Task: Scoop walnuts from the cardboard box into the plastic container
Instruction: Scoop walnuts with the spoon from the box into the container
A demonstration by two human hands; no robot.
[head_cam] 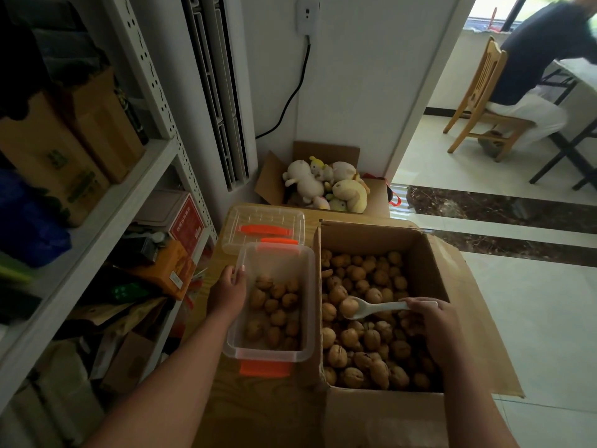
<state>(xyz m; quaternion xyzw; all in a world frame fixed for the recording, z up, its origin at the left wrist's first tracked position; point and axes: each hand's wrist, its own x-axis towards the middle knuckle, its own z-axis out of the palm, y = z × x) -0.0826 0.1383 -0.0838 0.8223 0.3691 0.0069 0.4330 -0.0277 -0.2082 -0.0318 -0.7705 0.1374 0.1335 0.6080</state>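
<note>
Right hand (429, 321) grips a spoon (378, 307) bearing a walnut (349, 306), the cardboard box (423, 250) wall between it and the plastic container (310, 302) gripped by the left hand (227, 291).

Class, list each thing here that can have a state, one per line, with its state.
plastic container: open, partly filled with walnuts
lid: off, lying behind the container
cardboard box: flaps open, holding many walnuts
spoon: carrying one walnut over the box
left hand: grips the container's rim
right hand: holds the spoon's handle
</note>
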